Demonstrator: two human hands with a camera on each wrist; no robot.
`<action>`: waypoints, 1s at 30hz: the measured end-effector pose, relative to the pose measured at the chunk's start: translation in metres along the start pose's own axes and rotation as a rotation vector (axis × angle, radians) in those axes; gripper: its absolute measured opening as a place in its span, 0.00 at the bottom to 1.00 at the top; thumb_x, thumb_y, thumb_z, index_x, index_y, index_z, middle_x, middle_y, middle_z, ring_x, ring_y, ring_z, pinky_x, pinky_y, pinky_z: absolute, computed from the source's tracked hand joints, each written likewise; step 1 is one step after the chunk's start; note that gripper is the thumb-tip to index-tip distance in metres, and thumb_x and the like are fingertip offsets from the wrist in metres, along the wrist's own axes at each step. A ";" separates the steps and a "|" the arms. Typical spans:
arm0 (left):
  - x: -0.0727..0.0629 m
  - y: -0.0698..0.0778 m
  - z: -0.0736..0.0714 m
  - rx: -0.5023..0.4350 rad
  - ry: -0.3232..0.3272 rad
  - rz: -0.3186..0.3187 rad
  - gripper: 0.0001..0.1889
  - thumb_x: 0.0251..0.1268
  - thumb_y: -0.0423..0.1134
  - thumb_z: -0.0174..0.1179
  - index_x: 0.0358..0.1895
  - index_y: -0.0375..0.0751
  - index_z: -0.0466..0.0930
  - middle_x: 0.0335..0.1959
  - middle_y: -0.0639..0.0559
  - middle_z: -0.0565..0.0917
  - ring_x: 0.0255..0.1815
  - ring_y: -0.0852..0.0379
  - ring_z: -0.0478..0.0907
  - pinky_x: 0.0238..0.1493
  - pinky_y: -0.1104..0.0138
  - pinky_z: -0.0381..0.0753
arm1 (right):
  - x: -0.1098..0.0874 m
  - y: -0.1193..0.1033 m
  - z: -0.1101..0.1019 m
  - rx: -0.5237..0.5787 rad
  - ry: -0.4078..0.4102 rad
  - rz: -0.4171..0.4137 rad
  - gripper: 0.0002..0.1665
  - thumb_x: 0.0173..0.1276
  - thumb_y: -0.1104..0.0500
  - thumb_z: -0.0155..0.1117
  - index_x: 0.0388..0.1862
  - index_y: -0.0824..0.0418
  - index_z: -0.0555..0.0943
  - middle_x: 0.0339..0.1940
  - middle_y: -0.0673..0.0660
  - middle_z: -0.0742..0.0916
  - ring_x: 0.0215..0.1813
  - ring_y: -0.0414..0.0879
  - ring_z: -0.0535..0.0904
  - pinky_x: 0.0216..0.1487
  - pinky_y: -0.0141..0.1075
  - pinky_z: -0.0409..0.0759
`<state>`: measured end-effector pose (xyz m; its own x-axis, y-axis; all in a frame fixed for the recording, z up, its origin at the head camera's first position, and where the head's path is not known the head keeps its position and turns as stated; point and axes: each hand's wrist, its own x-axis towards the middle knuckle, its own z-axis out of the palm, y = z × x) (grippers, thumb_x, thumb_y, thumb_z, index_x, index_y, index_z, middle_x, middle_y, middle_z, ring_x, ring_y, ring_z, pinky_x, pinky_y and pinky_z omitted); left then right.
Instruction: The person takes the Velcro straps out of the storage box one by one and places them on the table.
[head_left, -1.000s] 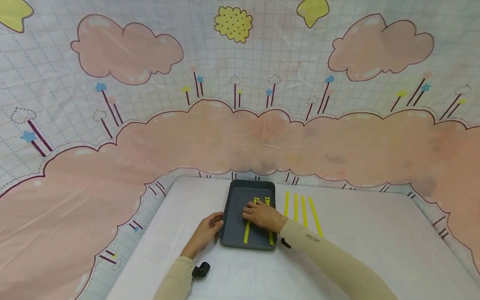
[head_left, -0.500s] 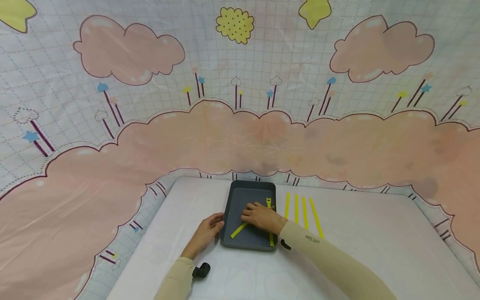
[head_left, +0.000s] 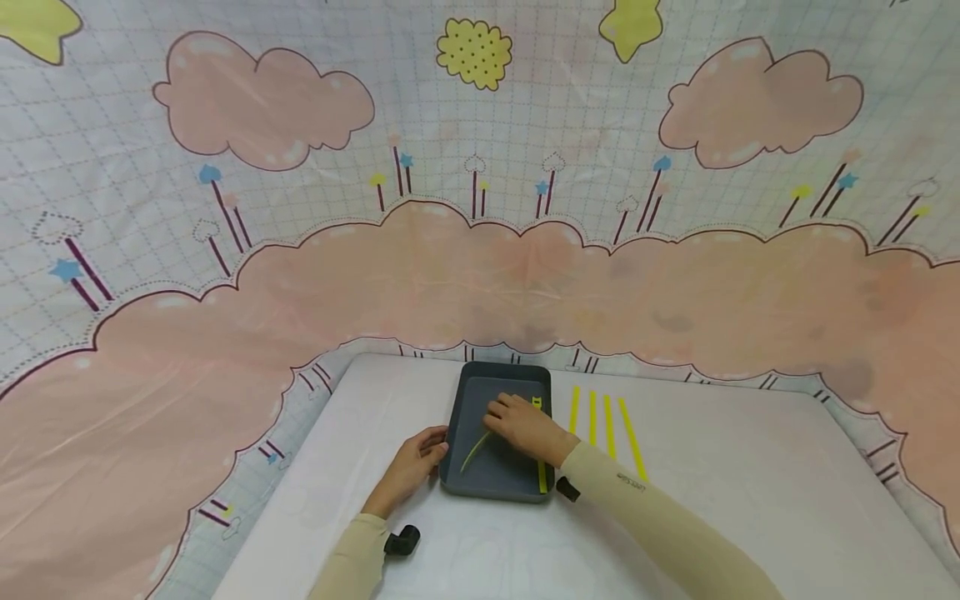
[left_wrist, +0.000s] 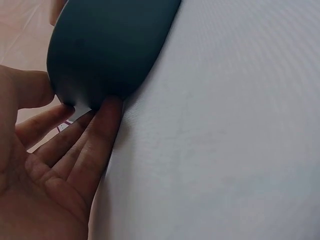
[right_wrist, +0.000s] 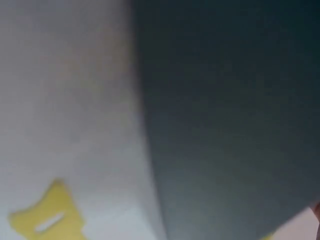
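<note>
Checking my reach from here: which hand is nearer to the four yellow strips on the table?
Right. The right hand is over the tray, left of the strips; the left hand is farther away, touching the tray's left side.

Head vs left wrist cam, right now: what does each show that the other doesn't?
Head only: four yellow strips on the table, a strip along the right side inside the tray, another strip held by the right hand, and both sleeves.

Left wrist only: the palm of the left hand, close up.

Both: left hand touching the tray's outside, plus table. Can't tell what the skin-toned patch at left wrist's top left belongs to.
</note>
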<state>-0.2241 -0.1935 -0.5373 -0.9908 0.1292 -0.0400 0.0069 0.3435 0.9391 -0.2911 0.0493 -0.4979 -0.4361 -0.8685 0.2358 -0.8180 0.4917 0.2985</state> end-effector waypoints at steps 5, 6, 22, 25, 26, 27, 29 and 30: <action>0.002 0.002 0.001 0.006 0.017 0.006 0.21 0.73 0.35 0.55 0.67 0.34 0.71 0.63 0.32 0.77 0.63 0.37 0.76 0.49 0.57 0.83 | 0.001 0.001 -0.003 0.047 0.064 0.017 0.12 0.68 0.63 0.65 0.47 0.50 0.78 0.43 0.49 0.80 0.42 0.42 0.80 0.49 0.36 0.80; 0.002 0.003 0.002 0.005 0.025 0.005 0.21 0.73 0.35 0.55 0.66 0.34 0.71 0.63 0.32 0.77 0.62 0.37 0.76 0.49 0.57 0.83 | 0.001 0.001 -0.002 0.053 0.068 0.030 0.12 0.68 0.63 0.65 0.47 0.50 0.78 0.43 0.48 0.80 0.41 0.42 0.80 0.49 0.35 0.80; 0.004 0.001 0.008 0.009 0.043 0.007 0.20 0.73 0.35 0.55 0.65 0.33 0.72 0.61 0.32 0.78 0.61 0.38 0.78 0.47 0.61 0.83 | -0.014 0.001 -0.007 0.539 0.299 0.406 0.05 0.70 0.62 0.63 0.43 0.54 0.81 0.37 0.48 0.84 0.36 0.38 0.79 0.40 0.32 0.80; 0.004 0.002 0.008 0.012 0.031 0.014 0.21 0.73 0.35 0.54 0.66 0.32 0.71 0.61 0.31 0.77 0.61 0.37 0.77 0.46 0.61 0.83 | -0.015 0.002 -0.007 0.625 0.354 0.471 0.05 0.67 0.62 0.66 0.41 0.55 0.81 0.36 0.49 0.84 0.35 0.38 0.78 0.38 0.32 0.78; 0.003 0.002 0.008 0.008 0.028 0.008 0.21 0.74 0.35 0.54 0.66 0.33 0.71 0.62 0.31 0.77 0.62 0.37 0.77 0.46 0.61 0.83 | -0.016 0.002 -0.007 0.665 0.372 0.492 0.05 0.67 0.62 0.66 0.41 0.55 0.82 0.35 0.49 0.85 0.34 0.38 0.77 0.37 0.32 0.78; 0.003 0.002 0.007 0.005 0.026 0.007 0.21 0.74 0.35 0.54 0.66 0.33 0.71 0.62 0.31 0.77 0.62 0.37 0.77 0.46 0.61 0.83 | -0.017 0.002 -0.008 0.713 0.389 0.514 0.05 0.67 0.61 0.67 0.41 0.55 0.82 0.35 0.49 0.85 0.34 0.38 0.77 0.37 0.31 0.77; 0.003 0.002 0.007 0.004 0.025 0.008 0.21 0.74 0.35 0.54 0.66 0.33 0.71 0.62 0.30 0.77 0.62 0.37 0.77 0.46 0.60 0.84 | -0.019 0.002 -0.010 0.811 0.399 0.564 0.04 0.68 0.60 0.65 0.41 0.55 0.82 0.34 0.49 0.86 0.34 0.38 0.78 0.36 0.30 0.78; 0.003 0.001 0.007 -0.001 0.029 0.003 0.21 0.73 0.35 0.55 0.66 0.33 0.71 0.62 0.31 0.77 0.62 0.37 0.77 0.46 0.60 0.83 | -0.020 0.002 -0.011 0.861 0.403 0.589 0.04 0.68 0.59 0.65 0.41 0.55 0.82 0.34 0.50 0.86 0.34 0.38 0.78 0.36 0.30 0.78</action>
<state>-0.2260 -0.1860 -0.5385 -0.9943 0.1035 -0.0273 0.0098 0.3421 0.9396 -0.2795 0.0681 -0.4916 -0.8157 -0.3536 0.4578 -0.5783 0.4767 -0.6621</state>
